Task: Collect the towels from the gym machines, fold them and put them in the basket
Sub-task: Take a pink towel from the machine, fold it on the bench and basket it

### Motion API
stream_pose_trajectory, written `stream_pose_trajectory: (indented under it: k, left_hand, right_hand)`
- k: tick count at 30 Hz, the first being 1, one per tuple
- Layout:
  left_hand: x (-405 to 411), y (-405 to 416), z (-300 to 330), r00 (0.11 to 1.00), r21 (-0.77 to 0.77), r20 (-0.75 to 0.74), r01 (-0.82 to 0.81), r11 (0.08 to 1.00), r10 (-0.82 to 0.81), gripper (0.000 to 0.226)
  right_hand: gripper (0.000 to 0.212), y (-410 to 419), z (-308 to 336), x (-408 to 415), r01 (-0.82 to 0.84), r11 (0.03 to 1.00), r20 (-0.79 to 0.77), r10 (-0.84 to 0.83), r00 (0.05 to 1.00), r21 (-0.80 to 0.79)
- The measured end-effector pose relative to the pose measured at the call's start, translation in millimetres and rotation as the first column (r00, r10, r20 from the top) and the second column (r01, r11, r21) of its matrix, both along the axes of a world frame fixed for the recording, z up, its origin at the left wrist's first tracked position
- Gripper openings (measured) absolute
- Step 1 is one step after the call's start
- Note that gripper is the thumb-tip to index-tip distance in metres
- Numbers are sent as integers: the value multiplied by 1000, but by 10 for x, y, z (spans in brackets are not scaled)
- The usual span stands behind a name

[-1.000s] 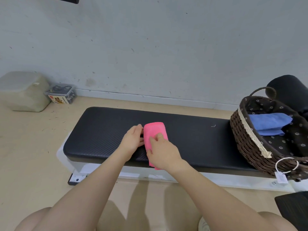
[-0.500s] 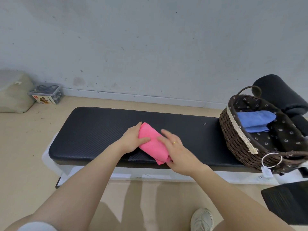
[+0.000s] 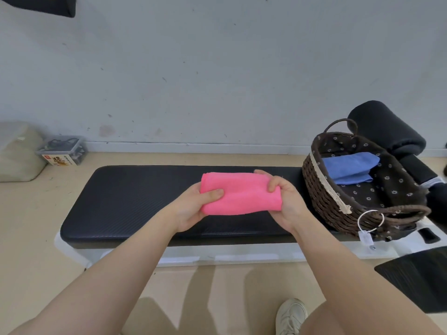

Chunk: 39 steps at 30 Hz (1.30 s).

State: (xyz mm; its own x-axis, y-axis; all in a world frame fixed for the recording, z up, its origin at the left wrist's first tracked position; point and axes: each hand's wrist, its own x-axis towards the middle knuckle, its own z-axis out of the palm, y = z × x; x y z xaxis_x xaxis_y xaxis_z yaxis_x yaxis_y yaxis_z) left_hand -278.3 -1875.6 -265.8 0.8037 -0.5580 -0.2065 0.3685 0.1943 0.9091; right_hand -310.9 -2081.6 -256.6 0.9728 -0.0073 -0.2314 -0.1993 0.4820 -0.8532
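Head view: the long black padded bench (image 3: 135, 201) lies bare left of the hands; at its right end sits the brown wicker basket (image 3: 324, 201) holding 1 folded blue towel (image 3: 348, 166). The left hand (image 3: 191, 209) and right hand (image 3: 287, 201) pinch the folded pink towel (image 3: 242, 193) by its ends above the bench.

Gym: padded bench (image 3: 145, 201), foam roller pad (image 3: 387, 131), bare wall.

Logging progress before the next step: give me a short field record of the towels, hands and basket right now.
pink towel: folded, held over the bench
left hand: grips the pink towel's left end
right hand: grips its right end
basket: on the bench's right end
blue towel: folded, inside the basket
step left: pink towel into the basket
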Motion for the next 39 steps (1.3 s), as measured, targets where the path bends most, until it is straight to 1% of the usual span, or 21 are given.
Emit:
stream_pose_trajectory:
  k: [2, 4, 5, 7, 8, 10, 11, 14, 17, 18, 20, 22, 24, 26, 29, 31, 33, 35, 37, 38, 39]
  left_hand:
    - [-31, -195, 91, 999, 1, 18, -35, 999, 35, 42]
    - [-40, -394, 159, 994, 21, 56, -99, 995, 97, 42]
    - [-46, -496, 192, 991, 20, 71, -117, 993, 115, 42]
    - [-69, -712, 269, 988, 5, 94, -120, 993, 119, 40]
    - [-76, -823, 308, 988, -12, 102, -112, 994, 113, 40]
    - [-86, -1044, 408, 992, -58, 92, -84, 995, 89, 45]
    - [-89, -1152, 452, 994, -69, 82, -67, 995, 73, 48]
    - [-108, -1462, 515, 999, -60, 46, -20, 998, 22, 52]
    - [-128, -1770, 525, 995, 24, 75, 57, 998, -58, 52]
    - [-129, -1879, 538, 988, 85, 120, 88, 992, -98, 46]
    - [-105, -2092, 571, 943, 280, 280, 100, 955, -181, 30]
    - [-62, -2323, 626, 828, 474, 468, 59, 878, -309, 24]
    - [-16, -2588, 697, 665, 621, 580, 14, 784, -470, 22]
    - [61, -2859, 721, 538, 755, 591, -106, 647, -601, 22]
    - [207, -3179, 640, 417, 863, 502, -300, 406, -758, 31]
    - [334, -3307, 527, 416, 907, 391, -324, 268, -821, 33]
    - [453, -3400, 444, 467, 957, 256, -248, 152, -846, 33]
    - [525, -3481, 389, 481, 976, 148, -213, 49, -864, 30]
    - [547, -3523, 314, 448, 958, 96, -285, -40, -889, 23]
    - [551, -3530, 259, 426, 940, 79, -334, -75, -901, 22]
    - [552, -3524, 201, 408, 920, 85, -382, -85, -909, 23]
  right_hand:
    - [28, -172, 58, -71, 42, 991, -10, -41, 999, 127]
    - [21, -337, 157, -167, 39, 984, 28, -44, 999, 176]
    - [21, -423, 221, -203, 33, 991, 39, -38, 999, 131]
    - [13, -606, 341, -243, 55, 996, 40, -52, 998, -76]
    - [14, -702, 406, -252, 65, 984, 34, -60, 998, -165]
    - [55, -959, 495, -264, 42, 966, 6, -41, 999, -254]
    - [65, -1089, 543, -291, 16, 965, -10, -20, 1000, -263]
    - [71, -1489, 669, -419, -67, 948, -59, 51, 997, -311]
    - [73, -1868, 721, -506, -73, 918, -99, 37, 994, -390]
    - [72, -1999, 734, -513, -49, 912, -105, 6, 994, -406]
    - [69, -2254, 748, -477, -1, 887, -135, -69, 988, -461]
    - [63, -2493, 724, -373, 26, 823, -188, -160, 969, -567]
    - [52, -2664, 685, -249, -11, 751, -245, -201, 948, -660]
    - [42, -2801, 605, -120, -105, 658, -304, -196, 932, -745]
    - [45, -2956, 438, 62, -202, 444, -336, -248, 908, -873]
    - [51, -2989, 341, 164, -264, 303, -351, -281, 893, -916]
    - [52, -2976, 251, 267, -339, 197, -384, -285, 878, -920]
    - [50, -2938, 183, 336, -403, 109, -418, -278, 865, -908]
    - [50, -2915, 134, 378, -427, 58, -426, -274, 862, -902]
    - [50, -2919, 107, 397, -427, 53, -424, -276, 863, -903]
    - [48, -2929, 66, 416, -416, 80, -421, -280, 863, -906]
